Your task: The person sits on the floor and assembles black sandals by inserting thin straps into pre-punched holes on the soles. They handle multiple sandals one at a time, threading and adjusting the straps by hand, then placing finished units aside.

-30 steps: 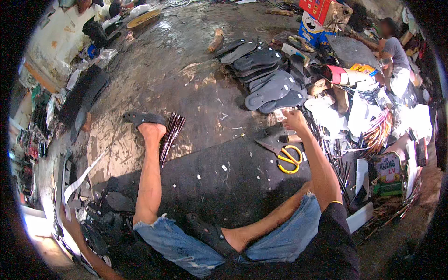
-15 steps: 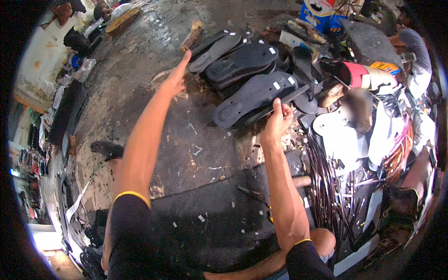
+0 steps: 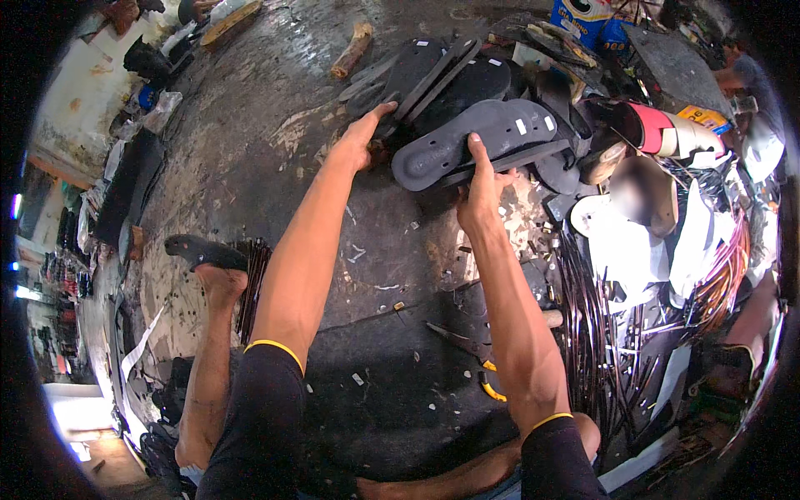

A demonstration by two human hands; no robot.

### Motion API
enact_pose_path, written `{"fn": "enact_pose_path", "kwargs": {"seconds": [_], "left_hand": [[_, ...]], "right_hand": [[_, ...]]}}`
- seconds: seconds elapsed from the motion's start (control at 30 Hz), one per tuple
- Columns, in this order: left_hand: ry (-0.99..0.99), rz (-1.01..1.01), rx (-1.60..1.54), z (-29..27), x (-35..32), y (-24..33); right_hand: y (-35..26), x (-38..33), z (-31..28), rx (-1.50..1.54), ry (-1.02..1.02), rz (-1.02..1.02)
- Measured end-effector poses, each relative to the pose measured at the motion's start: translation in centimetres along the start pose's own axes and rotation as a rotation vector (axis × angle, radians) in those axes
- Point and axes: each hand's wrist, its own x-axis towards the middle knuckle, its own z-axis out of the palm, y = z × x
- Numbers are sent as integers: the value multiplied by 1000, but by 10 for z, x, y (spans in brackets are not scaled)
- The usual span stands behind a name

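Black shoe soles with small white stickers lie in a pile at the upper middle. My right hand [image 3: 482,187] grips a dark grey sole [image 3: 450,137], its thumb pressed on the top face and its fingers underneath. Another sole edge shows just below that one. At the pile's left side, my left hand [image 3: 357,146] pinches the near ends of soles tilted up on edge [image 3: 437,79]. Its fingers are partly hidden behind them. More flat soles [image 3: 487,83] lie between and behind the two hands.
A wooden stick [image 3: 352,50] lies beyond the pile. To the right are dark thin strips [image 3: 583,308], bright white pieces [image 3: 621,250] and a red-and-cream roll [image 3: 658,129]. A yellow-handled cutting tool [image 3: 492,387] lies nearer me. Another person [image 3: 750,79] is at the far right.
My left hand has moved right to the soles, and some there are now tipped up on edge. My right hand has lifted its sole slightly, thumb now across the top.
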Motion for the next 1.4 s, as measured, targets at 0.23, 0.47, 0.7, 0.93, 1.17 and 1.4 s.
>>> {"fn": "enact_pose_path", "kwargs": {"seconds": [0.23,0.47,0.7,0.93,1.17,1.4], "left_hand": [[2,153,-101,56,-9,-8],[67,-9,-158,62,-158,-41],[-232,-137,665,-37,-389,-91],[790,396,1303,-248,-369,-167],[788,115,1267,-209,-366,-199],[705,213,1259,-245,-379,-197]], "right_hand": [[12,20,-22,-47,24,-62],[-74,-57,-80,-248,-146,168],[-108,-170,-202,-911,-423,143],[-91,-186,-204,-1179,-407,-231],[-64,-235,-169,-1384,-350,-456],[-20,-281,-103,-1567,-610,-483]]}}
